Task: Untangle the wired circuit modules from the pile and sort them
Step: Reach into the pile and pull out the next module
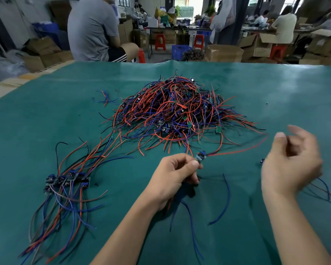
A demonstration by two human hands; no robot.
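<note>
A big tangled pile (178, 109) of red, blue and black wires with small circuit modules lies in the middle of the green mat (65, 104). At the near left, a sorted row of modules (67, 180) lies with its wires laid out side by side. My left hand (175, 175) pinches one small module (200, 157) just in front of the pile; its red wire runs off to the right and blue and black wires hang below the hand. My right hand (290, 161) hovers blurred at the right, fingers loosely curled, holding nothing I can see.
A few loose wires (105, 98) lie left of the pile. Another small module (262, 161) and blue wires (323, 190) lie by my right hand. Beyond the mat's far edge a person in a grey shirt (94, 29) sits, among cardboard boxes (225, 52) and red stools.
</note>
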